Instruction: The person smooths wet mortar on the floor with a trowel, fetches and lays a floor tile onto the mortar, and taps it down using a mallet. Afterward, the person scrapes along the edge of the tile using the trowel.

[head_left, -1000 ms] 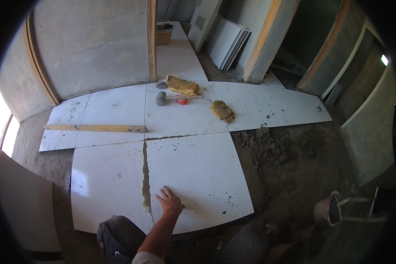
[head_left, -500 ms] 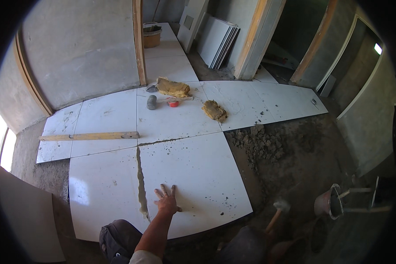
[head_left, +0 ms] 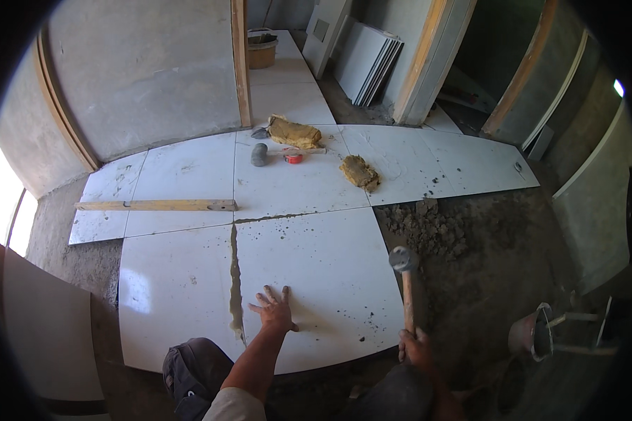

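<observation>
Mallet (head_left: pixel 406 289) points head-outward; long axis slightly leftward.

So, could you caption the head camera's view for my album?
Left hand spread on a white floor tile, right hand gripping a wooden-handled mallet.

My left sleeve (head_left: pixel 236 407) is pale greyish cloth, ending short above a bare forearm (head_left: pixel 263 358). My trousers (head_left: pixel 198 366) are dark grey, creased around the left knee, with a small whitish mark (head_left: pixel 192 394). My left hand (head_left: pixel 274 313) and right hand (head_left: pixel 416 346) are ungloved; greyish smears dull my left fingertips (head_left: pixel 286 290).
</observation>
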### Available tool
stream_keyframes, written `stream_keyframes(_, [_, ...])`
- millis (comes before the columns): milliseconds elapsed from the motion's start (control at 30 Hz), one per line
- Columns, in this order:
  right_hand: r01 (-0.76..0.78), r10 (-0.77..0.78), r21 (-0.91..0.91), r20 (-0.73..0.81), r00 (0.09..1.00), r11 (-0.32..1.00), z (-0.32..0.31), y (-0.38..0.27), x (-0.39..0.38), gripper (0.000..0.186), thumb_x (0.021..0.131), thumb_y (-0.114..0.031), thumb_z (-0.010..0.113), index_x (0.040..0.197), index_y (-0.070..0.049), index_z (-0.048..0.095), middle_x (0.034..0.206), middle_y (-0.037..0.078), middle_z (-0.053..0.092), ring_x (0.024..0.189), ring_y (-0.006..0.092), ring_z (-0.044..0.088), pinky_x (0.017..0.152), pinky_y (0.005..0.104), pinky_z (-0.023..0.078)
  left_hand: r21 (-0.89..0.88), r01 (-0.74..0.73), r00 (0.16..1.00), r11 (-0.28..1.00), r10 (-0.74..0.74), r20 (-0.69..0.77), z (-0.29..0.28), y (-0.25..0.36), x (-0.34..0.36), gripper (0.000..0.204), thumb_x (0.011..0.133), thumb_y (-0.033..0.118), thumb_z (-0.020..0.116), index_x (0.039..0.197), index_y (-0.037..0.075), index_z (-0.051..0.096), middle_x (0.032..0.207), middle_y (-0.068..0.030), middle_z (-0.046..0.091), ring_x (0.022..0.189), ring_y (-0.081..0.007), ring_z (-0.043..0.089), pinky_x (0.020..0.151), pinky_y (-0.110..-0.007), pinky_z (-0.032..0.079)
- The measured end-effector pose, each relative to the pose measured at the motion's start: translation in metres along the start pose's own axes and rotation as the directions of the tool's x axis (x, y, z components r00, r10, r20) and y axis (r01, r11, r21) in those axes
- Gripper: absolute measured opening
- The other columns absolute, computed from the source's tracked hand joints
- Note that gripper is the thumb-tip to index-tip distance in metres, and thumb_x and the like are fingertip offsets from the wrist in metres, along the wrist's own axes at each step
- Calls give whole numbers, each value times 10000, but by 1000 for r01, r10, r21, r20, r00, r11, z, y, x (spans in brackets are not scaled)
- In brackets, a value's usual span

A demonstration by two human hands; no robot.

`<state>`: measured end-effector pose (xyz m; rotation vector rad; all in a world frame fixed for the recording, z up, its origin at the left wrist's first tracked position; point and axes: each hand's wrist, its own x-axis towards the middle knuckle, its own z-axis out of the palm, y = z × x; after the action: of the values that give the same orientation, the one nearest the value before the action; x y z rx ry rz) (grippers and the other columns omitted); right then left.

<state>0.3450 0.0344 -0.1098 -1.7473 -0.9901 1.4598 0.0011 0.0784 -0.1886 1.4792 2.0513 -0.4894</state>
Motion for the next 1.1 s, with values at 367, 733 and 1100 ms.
stream_keyframes(367, [407, -425, 272, 8, 905, 872, 28, -63, 89, 574, 927, -609, 384, 861, -51, 500, 557, 48, 464, 392, 165, 469, 365, 291, 421, 102, 38, 998, 994, -42, 43, -13, 12, 3, 1324, 539, 525, 867, 1520, 214, 33, 1521, -313, 75, 1369, -506, 211, 1039, -721, 130])
stream_keyframes(733, [247, -256, 67, 284, 924, 967, 65, -54, 86, 450, 967, -454, 459, 814, -34, 510, 576, 12, 473, 414, 86, 459, 389, 251, 414, 122, 25, 998, 992, -33, 57, -12, 13, 8, 1415, 493, 556, 875, 1516, 154, -15, 1496, -360, 76, 1353, -523, 233, 1031, -723, 128])
stream_keyframes(1100, [-248, 269, -175, 108, 957, 953, 66, 4, 102, 587, 935, -596, 392, 755, -46, 489, 553, 38, 473, 406, 146, 481, 391, 285, 423, 126, 79, 993, 989, -89, 77, -16, 18, 9, 1384, 504, 556, 871, 1518, 177, 9, 1514, -322, 87, 1370, -494, 222, 1059, -701, 100])
